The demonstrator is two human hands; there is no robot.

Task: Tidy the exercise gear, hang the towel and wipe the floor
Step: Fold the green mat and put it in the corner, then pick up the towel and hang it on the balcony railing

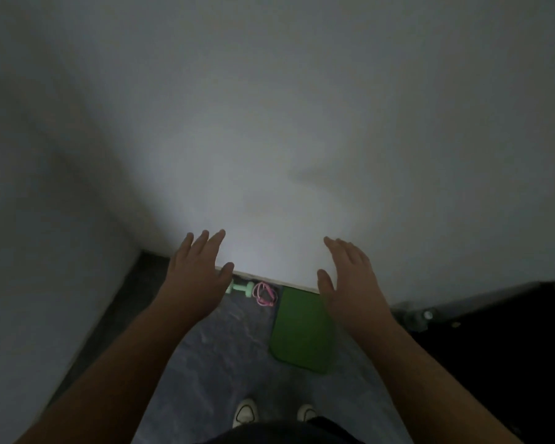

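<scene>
My left hand [196, 277] and my right hand [350, 277] are raised side by side in front of me, fingers straight and spread, holding nothing. Between them, at the foot of the white wall, a mint-green dumbbell [241, 287] lies on the grey marbled floor [225, 357]. A coiled pink skipping rope [262, 293] lies right of the dumbbell. A green mat [302, 328] lies flat on the floor below my right hand, its far end touching the wall. No towel is in sight.
A white wall [269, 123] fills the upper view, and a second wall [45, 251] closes the left side. Dark furniture or equipment [481, 341] stands at the right. My two white shoes [245, 411] stand near the bottom edge.
</scene>
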